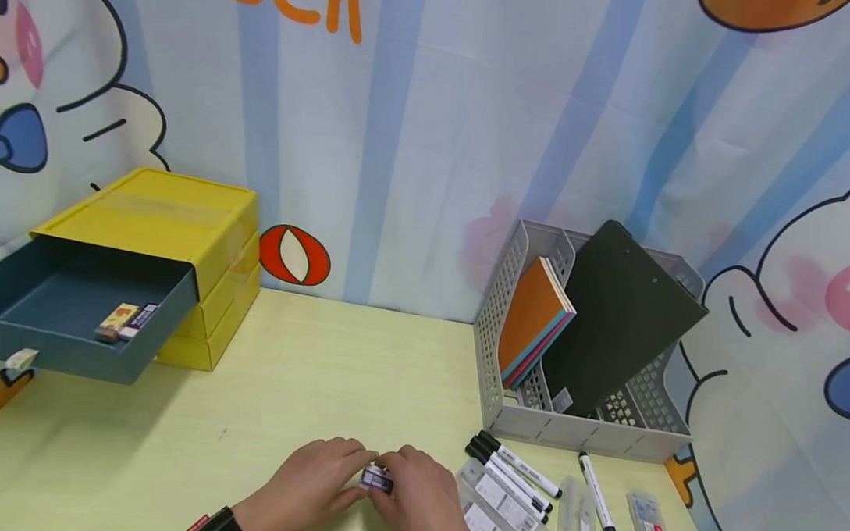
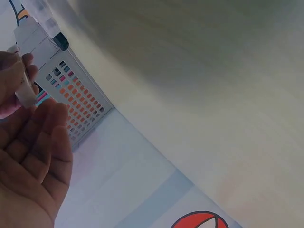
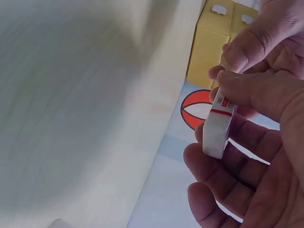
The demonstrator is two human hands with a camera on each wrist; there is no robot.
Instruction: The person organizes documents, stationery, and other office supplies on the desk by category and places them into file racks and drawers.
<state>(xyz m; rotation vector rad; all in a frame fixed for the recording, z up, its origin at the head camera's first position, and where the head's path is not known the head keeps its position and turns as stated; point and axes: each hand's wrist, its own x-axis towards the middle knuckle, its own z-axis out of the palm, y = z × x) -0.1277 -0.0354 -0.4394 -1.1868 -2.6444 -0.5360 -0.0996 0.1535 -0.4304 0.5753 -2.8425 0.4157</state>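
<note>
A small white eraser (image 1: 376, 479) in a printed sleeve is held between both hands, low over the front of the table. My right hand (image 1: 427, 496) pinches it between thumb and fingers. In the right wrist view the eraser's (image 3: 216, 138) bare white end shows below a red band, and the right hand's (image 3: 266, 161) lower fingers are spread. My left hand (image 1: 313, 482) pinches at the eraser's opposite end, its thumb close to the right thumb. Part of the sleeve is hidden under the fingers.
Yellow stacked drawers (image 1: 177, 219) stand at left. Their open dark blue drawer (image 1: 69, 348) holds small boxed erasers (image 1: 121, 317). A grey organizer (image 1: 578, 432) at right holds notebooks (image 1: 532, 316) and a black clipboard (image 1: 616, 313). Several markers (image 1: 534, 474) and clear cases (image 1: 503, 497) lie in front.
</note>
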